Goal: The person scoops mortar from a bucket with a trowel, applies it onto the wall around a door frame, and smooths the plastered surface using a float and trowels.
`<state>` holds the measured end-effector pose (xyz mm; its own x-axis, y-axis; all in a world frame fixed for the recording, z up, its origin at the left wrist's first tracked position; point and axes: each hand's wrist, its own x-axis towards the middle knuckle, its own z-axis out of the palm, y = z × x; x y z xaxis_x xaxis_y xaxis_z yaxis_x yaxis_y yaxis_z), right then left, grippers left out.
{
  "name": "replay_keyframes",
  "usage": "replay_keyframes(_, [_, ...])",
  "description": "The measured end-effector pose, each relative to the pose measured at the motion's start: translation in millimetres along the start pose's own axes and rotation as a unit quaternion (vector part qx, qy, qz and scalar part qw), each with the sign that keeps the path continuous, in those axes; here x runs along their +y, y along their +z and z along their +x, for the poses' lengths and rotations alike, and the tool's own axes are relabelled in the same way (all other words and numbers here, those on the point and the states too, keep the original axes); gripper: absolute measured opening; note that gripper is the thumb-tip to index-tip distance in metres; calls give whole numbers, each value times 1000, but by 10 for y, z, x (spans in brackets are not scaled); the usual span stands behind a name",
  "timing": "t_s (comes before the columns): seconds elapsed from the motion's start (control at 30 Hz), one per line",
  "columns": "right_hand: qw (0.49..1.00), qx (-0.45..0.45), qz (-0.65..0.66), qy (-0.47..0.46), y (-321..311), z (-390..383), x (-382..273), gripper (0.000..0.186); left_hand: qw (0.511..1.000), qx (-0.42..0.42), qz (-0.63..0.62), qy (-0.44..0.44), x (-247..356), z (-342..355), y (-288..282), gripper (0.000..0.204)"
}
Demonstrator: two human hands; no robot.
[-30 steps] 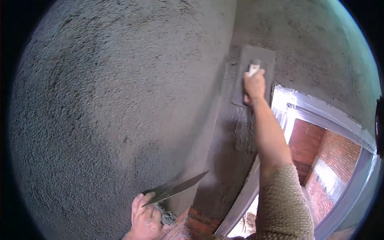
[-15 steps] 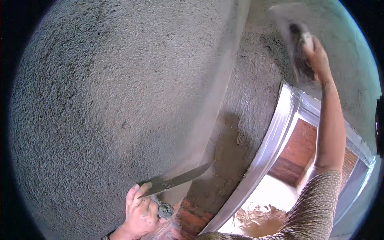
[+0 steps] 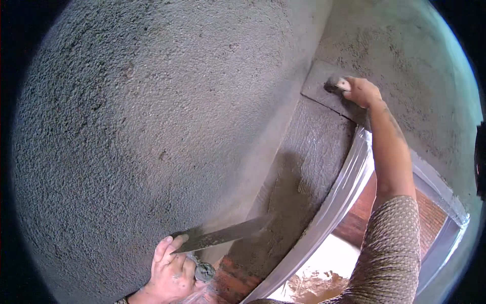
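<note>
The right hand (image 3: 363, 93) and its flat float (image 3: 321, 86) have swung left from beyond the opening's top corner, and the plate now lies against the wall near the inside corner. The left hand (image 3: 174, 273) has hardly shifted.

The step looks like smoothing wet plaster over the narrow wall strip (image 3: 324, 142); the next move probably calls for even pressure and a level plate, clear of the wrapped frame (image 3: 349, 177).

The right hand is wrapped around the float's pale handle, arm reaching up. The left hand, low in view, has its fingers curled over the near end of a long, thin, tapering grey blade (image 3: 220, 237), which points up and right toward the strip. A rounded, mortar-caked knob (image 3: 205, 272) sits beside those fingers.

The broad left wall (image 3: 142, 126) is grey and pebbly. The strip is darker, damp and streaked, with bare reddish brick (image 3: 238, 278) below it. Glossy, wrinkled plastic covers the frame. The right sleeve (image 3: 390, 248) is a bumpy brown knit.
</note>
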<state>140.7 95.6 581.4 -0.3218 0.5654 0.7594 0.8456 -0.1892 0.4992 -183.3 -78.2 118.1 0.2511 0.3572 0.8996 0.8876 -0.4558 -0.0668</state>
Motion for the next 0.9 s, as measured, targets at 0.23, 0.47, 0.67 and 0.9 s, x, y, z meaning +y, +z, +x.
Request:
replay_keyframes(0.23, [975,96,60,190,-175,9,511,33,1000,-25,12,4,16,28,-14,38])
replay_keyframes(0.47, [989,82,3,124,-247,-250,397,30,999,15,27,14,40,32,89,39])
replay_keyframes(0.67, [997,39,-7,70,-212,-255,750,35,995,80,51,-1,66,64,128,40])
replay_keyframes(0.9, [987,98,-24,128,-377,-423,1089,41,996,74,29,-50,263,189,19,40])
